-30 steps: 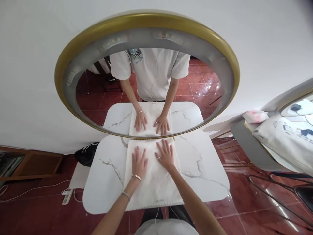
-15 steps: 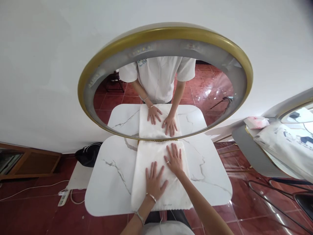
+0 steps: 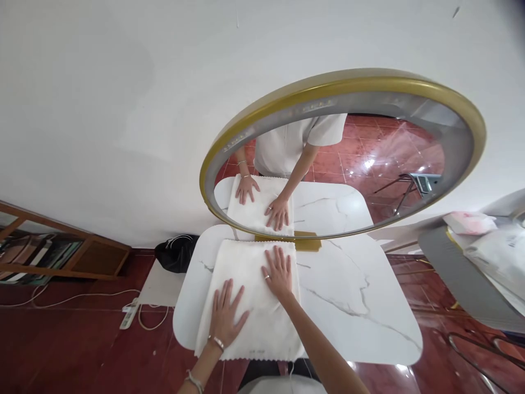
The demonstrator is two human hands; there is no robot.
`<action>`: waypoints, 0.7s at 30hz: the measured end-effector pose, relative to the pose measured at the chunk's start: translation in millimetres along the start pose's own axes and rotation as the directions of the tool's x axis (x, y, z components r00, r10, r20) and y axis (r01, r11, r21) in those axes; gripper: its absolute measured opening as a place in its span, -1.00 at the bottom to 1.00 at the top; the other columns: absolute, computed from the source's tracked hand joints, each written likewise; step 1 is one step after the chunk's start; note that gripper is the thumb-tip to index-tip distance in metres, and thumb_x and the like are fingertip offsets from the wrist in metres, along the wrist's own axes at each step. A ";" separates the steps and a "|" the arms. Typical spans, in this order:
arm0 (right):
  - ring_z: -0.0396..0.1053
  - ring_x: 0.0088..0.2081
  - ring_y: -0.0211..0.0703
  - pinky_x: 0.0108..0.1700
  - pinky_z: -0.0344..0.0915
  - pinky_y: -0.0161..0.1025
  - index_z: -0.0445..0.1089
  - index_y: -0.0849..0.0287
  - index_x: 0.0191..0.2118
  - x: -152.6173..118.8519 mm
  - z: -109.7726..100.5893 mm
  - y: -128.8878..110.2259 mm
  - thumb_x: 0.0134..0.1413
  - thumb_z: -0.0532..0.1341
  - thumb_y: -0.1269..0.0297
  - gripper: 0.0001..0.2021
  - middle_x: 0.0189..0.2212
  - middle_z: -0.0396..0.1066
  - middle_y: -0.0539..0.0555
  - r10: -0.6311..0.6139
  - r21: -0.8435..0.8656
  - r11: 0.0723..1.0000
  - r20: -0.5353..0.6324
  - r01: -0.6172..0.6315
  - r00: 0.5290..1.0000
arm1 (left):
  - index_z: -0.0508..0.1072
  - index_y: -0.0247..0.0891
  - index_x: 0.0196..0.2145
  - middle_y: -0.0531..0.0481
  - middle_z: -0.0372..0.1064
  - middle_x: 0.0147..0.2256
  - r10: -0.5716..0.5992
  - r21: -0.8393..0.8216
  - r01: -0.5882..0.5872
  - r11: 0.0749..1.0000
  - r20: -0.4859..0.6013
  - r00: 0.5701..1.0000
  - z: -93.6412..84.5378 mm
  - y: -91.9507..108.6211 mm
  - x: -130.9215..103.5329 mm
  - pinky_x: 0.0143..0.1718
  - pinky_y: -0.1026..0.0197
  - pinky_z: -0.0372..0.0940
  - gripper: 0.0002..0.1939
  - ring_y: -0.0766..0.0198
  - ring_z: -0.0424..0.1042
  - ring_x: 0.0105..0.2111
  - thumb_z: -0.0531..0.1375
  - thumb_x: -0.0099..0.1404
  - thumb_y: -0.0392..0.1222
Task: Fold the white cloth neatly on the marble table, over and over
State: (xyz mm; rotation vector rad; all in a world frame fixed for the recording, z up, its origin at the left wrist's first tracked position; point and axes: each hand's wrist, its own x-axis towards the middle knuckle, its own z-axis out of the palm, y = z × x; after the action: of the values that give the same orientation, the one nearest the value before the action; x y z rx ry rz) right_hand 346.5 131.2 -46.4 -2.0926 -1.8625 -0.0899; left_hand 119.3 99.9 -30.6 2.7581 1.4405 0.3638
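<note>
A white cloth (image 3: 254, 336) with scalloped edges lies flat on the left half of the white marbled table (image 3: 353, 295). My left hand (image 3: 226, 316) rests on the cloth's lower left part, palm down with fingers spread. Farther back, near the cloth's right edge, my right hand (image 3: 279, 273) also lies flat with its fingers apart, a ring on one of them. Neither hand grips anything. Both hands and the cloth show again in the mirror.
An oval gold-rimmed mirror (image 3: 348, 82) stands at the table's back edge on a gold base (image 3: 308, 242). A black bag (image 3: 176, 254) sits on a low white surface at left. Beyond the right side is another table (image 3: 447, 273) with a pink-and-white packet (image 3: 470, 223).
The cloth has shifted left across the table under both hands, uncovering more of the mirror's gold base. The camera view has turned left.
</note>
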 end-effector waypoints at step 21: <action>-0.32 0.34 0.06 0.25 -0.20 0.20 -0.36 0.03 0.36 -25.7 -17.8 39.5 0.28 -0.07 0.16 -0.38 0.35 -0.39 0.16 0.124 -0.044 0.991 -0.049 -0.126 0.991 | -0.11 -0.17 0.31 -0.14 -0.35 0.35 -0.091 -0.087 0.085 0.993 -0.067 0.994 49.2 32.7 134.9 0.27 -0.04 -0.10 -0.35 0.06 -0.25 0.32 0.00 0.34 -0.05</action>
State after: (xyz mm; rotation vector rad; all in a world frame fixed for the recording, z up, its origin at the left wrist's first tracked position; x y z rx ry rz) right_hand 384.5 98.2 -44.7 -2.2139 -1.7136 -0.1516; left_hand 230.2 195.3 -47.8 2.6315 1.5181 0.5123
